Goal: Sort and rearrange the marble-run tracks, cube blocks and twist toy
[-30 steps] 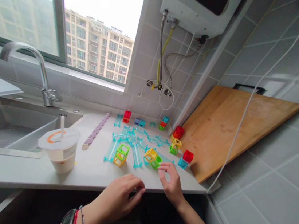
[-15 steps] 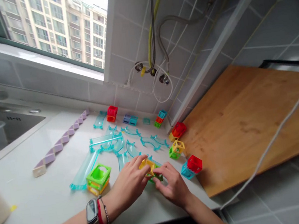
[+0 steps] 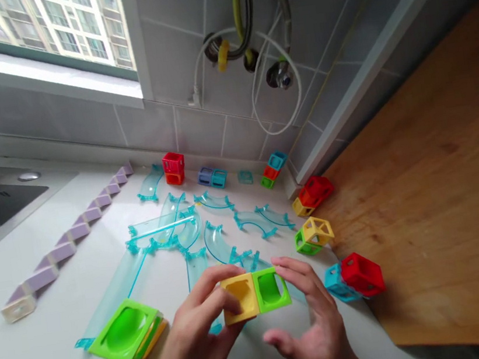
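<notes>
My left hand [image 3: 197, 329] is closed on a yellow toy cube [image 3: 246, 299], a finger inside its round hollow. A green cube [image 3: 287, 298] is joined side by side to the yellow one. At the green cube's upper right edge are the fingertips of my right hand [image 3: 319, 316]; its thumb is spread away below. Beside my left wrist sits a green block with a bowl-shaped top [image 3: 131, 329], yellow underneath. Clear teal track pieces [image 3: 219, 244] lie just beyond my hands, partly hidden by them.
A purple zigzag strip [image 3: 74, 232] runs along the left, near the sink [image 3: 0, 205]. Stacked cubes, such as a red pair [image 3: 174, 167] and a red-and-blue pair [image 3: 362, 275], line the back and right. A wooden board [image 3: 437, 206] borders the right side.
The view has moved closer. The yellow and green cubes have been turned so that their hollows face me, and my right thumb has moved away from the green cube.
</notes>
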`<state>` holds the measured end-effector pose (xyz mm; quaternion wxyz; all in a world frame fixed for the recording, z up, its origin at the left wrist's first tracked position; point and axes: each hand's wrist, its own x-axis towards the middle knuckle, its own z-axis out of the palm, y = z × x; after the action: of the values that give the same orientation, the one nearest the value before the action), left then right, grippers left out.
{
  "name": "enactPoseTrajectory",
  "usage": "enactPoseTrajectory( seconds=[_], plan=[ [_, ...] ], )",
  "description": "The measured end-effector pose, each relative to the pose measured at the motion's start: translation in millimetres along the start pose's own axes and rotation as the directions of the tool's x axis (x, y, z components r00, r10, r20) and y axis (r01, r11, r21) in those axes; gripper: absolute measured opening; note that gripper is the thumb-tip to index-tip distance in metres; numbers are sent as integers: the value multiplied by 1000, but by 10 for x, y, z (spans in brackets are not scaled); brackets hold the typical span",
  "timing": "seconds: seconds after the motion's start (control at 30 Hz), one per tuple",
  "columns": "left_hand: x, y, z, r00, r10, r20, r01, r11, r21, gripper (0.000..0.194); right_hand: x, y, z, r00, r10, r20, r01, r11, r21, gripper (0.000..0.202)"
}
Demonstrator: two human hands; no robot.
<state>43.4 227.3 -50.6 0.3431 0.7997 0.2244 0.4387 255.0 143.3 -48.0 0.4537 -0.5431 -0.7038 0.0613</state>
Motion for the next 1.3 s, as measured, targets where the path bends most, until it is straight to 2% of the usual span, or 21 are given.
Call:
enactPoseTrajectory(
  seconds=[0.07, 0.17, 0.27, 0.37, 0.43, 0.57, 0.73, 1.0, 1.17, 1.3],
  plan=[
    [-22, 7, -28, 999, 9, 37, -9, 1000, -4, 23, -28, -25, 33, 999, 29, 23, -30, 999, 39, 67],
    [-82, 6, -31, 992, 7, 124, -4, 1000, -25, 25, -87, -15, 69, 997, 73, -22, -70, 991, 113, 62],
    [-110, 25, -13, 986, 5, 167, 6, 998, -68, 28, -136, 5, 69, 995, 83, -46, -71, 974, 215, 61],
    [-90, 52, 4, 990, -5, 140, 29, 985, -169, 35, -137, -5, 41, 997, 57, -55, -40, 962, 269, 57],
    [-83, 57, 14, 993, -27, 111, 52, 973, -224, 49, -119, -23, 20, 999, 31, -42, -18, 960, 280, 54],
    [-134, 33, 25, 991, -75, 111, 94, 980, -178, 66, -107, -46, 4, 999, 36, -36, -24, 957, 289, 52],
    [-191, 13, 15, 993, -75, 94, 88, 986, -140, 64, -144, -43, 16, 998, 42, -53, -25, 960, 277, 57],
    [-150, 57, 7, 992, -76, 105, 91, 985, -147, 59, -122, -66, 20, 997, 27, -76, -6, 965, 262, 53],
    [-121, 82, -9, 990, -53, 128, 72, 986, -148, 56, -128, -61, 12, 998, 23, -65, -4, 962, 273, 53],
    [-111, 92, -6, 988, -60, 145, 81, 987, -142, 58, -172, -27, -9, 999, 24, -29, -15, 960, 280, 61]
  ],
)
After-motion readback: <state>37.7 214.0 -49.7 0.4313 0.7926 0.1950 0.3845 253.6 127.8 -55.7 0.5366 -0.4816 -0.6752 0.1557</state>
